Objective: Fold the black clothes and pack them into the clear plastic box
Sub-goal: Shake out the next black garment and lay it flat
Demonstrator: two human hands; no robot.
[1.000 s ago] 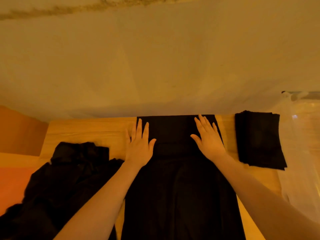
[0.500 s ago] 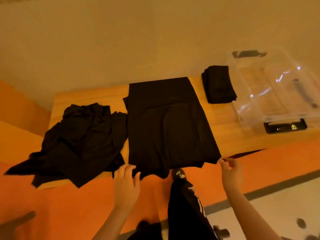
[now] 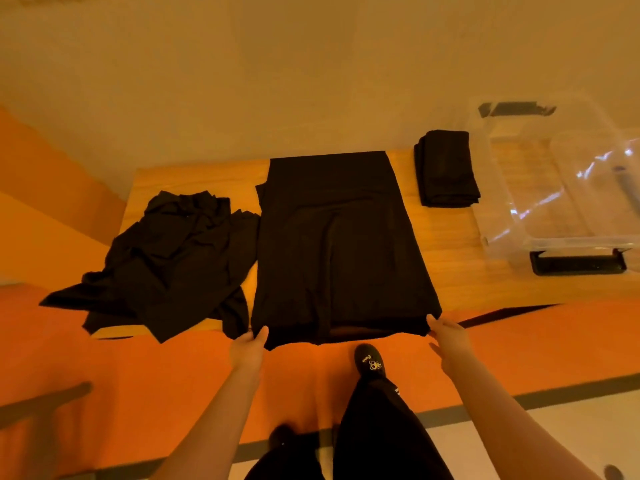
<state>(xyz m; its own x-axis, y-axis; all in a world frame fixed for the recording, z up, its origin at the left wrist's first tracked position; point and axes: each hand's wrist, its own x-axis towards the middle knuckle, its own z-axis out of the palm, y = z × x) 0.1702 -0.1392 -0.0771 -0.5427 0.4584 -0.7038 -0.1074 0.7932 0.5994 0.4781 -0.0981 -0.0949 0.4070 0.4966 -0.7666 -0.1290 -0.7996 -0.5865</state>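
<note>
A black garment [image 3: 332,244] lies spread flat down the middle of the wooden table [image 3: 194,178], its near hem hanging over the front edge. My left hand [image 3: 248,348] pinches the hem's near left corner. My right hand [image 3: 446,337] pinches the near right corner. A folded black garment [image 3: 445,168] sits at the back right of the table. The clear plastic box [image 3: 561,188] stands at the table's right end, open on top and holding no black clothes that I can see.
A crumpled pile of black clothes [image 3: 166,258] covers the table's left part and droops over its front edge. The orange floor [image 3: 104,368] lies below, with my legs and a black shoe [image 3: 370,363] near the table. A beige wall stands behind.
I have stepped back from the table. Both hands left the garment's far part, where they pressed flat, and came to its near hem, now gripping the two corners.
</note>
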